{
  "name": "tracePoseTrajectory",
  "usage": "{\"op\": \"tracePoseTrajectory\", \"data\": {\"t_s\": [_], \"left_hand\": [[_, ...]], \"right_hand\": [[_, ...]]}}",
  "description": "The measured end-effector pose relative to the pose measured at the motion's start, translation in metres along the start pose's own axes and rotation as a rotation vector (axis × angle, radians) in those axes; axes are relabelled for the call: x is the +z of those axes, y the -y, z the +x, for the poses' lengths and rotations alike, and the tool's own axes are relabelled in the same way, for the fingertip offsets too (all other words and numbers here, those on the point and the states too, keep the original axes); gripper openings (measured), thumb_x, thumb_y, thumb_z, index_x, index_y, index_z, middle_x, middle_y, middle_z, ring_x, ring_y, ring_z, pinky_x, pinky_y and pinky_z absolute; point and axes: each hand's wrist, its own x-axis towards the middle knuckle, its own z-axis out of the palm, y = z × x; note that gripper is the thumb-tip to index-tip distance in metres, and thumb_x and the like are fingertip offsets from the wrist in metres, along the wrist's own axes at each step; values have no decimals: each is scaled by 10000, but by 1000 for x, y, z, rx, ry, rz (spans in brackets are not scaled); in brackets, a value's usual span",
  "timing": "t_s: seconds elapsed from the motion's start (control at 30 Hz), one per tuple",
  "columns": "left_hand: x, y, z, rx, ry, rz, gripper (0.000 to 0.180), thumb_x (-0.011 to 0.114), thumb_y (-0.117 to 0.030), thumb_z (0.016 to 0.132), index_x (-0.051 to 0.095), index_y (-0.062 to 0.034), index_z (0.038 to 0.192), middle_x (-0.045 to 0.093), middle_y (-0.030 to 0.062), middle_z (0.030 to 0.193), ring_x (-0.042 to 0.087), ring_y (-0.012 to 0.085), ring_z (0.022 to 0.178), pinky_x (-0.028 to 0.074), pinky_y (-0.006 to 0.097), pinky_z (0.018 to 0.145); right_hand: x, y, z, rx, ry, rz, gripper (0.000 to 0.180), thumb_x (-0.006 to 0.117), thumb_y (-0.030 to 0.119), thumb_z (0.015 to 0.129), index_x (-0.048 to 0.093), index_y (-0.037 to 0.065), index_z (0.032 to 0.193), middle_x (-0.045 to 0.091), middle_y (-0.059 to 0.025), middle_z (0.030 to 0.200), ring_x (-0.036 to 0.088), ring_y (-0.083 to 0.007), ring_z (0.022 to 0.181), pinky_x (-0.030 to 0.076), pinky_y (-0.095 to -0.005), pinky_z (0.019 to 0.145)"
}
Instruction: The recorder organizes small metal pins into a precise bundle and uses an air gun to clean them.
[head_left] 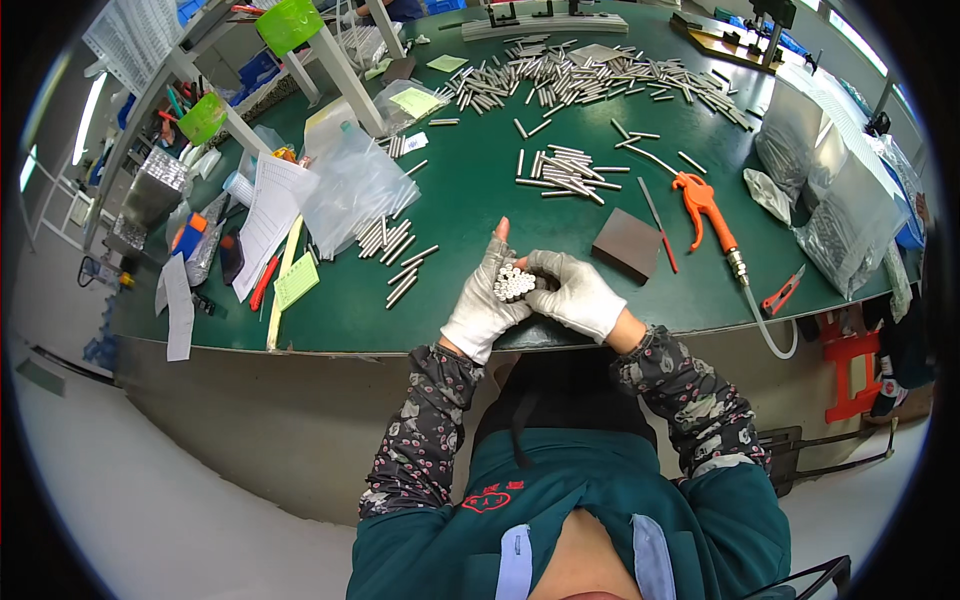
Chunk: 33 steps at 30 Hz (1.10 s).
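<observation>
2 gloved hands meet at the table edge: I see my left hand and right hand clasping a bundle of metal rods, ends squared together. Beyond lie loose rods, an orange air gun.

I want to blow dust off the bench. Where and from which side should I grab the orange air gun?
Grip the orange air gun by its curved handle, coming from above on the right. It lies flat on the green table, nozzle pointing away, hose trailing toward the near edge.
</observation>
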Motion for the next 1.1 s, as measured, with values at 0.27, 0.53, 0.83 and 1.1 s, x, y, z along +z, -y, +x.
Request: {"op": "tracePoseTrajectory", "data": {"t_s": [0.27, 0.53, 0.83, 1.1], "left_hand": [[0, -3, -1, 35, 12, 79, 1006, 720, 56, 602, 139, -171, 1391, 513, 1, 963, 510, 88, 840, 422, 206, 769], [0, -5, -1, 5, 27, -28, 977, 702, 63, 631, 134, -169, 1391, 527, 21, 1001, 520, 97, 845, 425, 209, 767], [4, -5, 1, -7, -10, -11, 1012, 695, 58, 633, 86, -203, 1397, 487, -10, 900, 479, 80, 762, 426, 189, 691], [3, -5, 0, 50, 11, 61, 1026, 709, 35, 632, 76, -227, 1396, 481, -13, 886, 483, 82, 745, 438, 193, 681]], "right_hand": [[-4, 13, -1, 55, 59, -95, 316, 554, 72, 721, 548, -2, 1028, 524, -16, 714, 481, -68, 656, 428, -215, 623], [-2, 9, 1, 7, 15, -108, 352, 563, 84, 677, 567, 29, 1025, 569, -111, 742, 559, -199, 658, 456, -295, 649], [-3, 6, 3, 59, 73, -108, 325, 555, 57, 707, 544, -3, 1026, 557, -44, 786, 508, -86, 702, 441, -226, 662], [-3, 9, -1, 25, 25, -77, 322, 559, 86, 684, 566, 5, 996, 587, -131, 794, 582, -208, 678, 461, -296, 667]]}}
